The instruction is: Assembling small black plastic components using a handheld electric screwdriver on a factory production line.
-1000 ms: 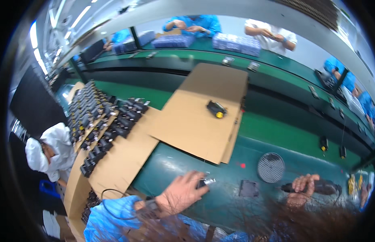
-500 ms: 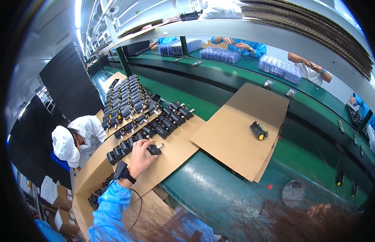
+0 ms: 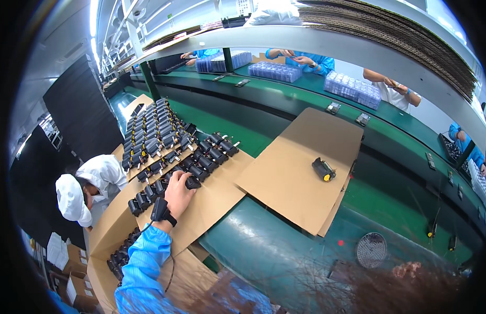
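Note:
My left hand (image 3: pixel 178 194), in a blue sleeve with a black wrist strap, reaches over the brown cardboard on the left. Its fingers close round a small black plastic unit (image 3: pixel 192 182), set down against the end of a row of similar units. More black units (image 3: pixel 206 163) stand beside it, some with white tabs or yellow parts. Beyond them, a denser group of black units (image 3: pixel 158 123) fills another cardboard sheet. To the right, one black unit with a yellow round part (image 3: pixel 323 170) lies alone on a cardboard sheet (image 3: pixel 290 196). My right hand is out of view.
A green conveyor (image 3: pixel 269 102) runs behind, carrying small boards. Over it passes a grey shelf (image 3: pixel 352 39) with stacked cardboard. Other people work beyond stacks of clear trays (image 3: pixel 274 71). A person in white (image 3: pixel 96 175) bends at the left. A round mesh disc (image 3: pixel 371 249) lies near right.
My left hand has moved the black unit up against the row, and its fingers now cover more of it. The whole view has shifted slightly.

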{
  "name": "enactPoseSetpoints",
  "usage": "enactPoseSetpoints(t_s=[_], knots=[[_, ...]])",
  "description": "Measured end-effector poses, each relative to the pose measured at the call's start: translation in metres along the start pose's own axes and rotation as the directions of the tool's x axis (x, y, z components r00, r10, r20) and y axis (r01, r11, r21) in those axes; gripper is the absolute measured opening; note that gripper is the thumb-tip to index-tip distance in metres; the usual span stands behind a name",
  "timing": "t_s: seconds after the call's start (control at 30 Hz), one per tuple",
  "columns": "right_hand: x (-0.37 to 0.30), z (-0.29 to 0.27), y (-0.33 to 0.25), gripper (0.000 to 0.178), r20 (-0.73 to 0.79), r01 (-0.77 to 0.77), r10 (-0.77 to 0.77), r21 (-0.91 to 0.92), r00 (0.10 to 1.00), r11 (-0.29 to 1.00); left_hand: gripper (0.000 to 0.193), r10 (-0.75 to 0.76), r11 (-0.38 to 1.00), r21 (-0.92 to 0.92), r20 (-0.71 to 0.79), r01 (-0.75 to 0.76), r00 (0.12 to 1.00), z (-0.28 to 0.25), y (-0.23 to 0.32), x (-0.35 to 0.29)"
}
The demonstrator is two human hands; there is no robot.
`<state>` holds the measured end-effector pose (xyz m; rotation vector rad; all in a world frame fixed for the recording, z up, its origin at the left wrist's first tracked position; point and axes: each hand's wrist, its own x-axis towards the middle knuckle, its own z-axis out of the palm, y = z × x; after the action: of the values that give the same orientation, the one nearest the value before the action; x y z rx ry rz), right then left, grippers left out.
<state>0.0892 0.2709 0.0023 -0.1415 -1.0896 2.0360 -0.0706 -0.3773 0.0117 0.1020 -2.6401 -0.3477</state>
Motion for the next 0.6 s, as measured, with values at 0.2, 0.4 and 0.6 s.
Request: enactPoseSetpoints(t_s=[0.2, 0.4, 0.6], knots=[[0.003, -0.01, 0.0, 0.013, 0.06, 0.014, -0.013, -0.014, 0.998, 1.0, 0.062, 0.01, 0.996, 0.086, -0.034, -0.007, 0.999, 0.006, 0.002, 0.001], [0.0, -0.001, -0.036, 0.057, 0.133, -0.077, 0.089, -0.097, 0.987, 0.992, 0.066, 0.322, 0.922, -0.212, -0.05, -0.325, 0.945, -0.015, 0.138, -0.005], [0.01, -0.025, -0.039, 0.05, 0.192, -0.09, 0.152, -0.296, 0.97, 0.951, 0.057, 0.808, 0.514, -0.586, 0.086, -0.626, 0.583, 0.007, 0.353, -0.031]])
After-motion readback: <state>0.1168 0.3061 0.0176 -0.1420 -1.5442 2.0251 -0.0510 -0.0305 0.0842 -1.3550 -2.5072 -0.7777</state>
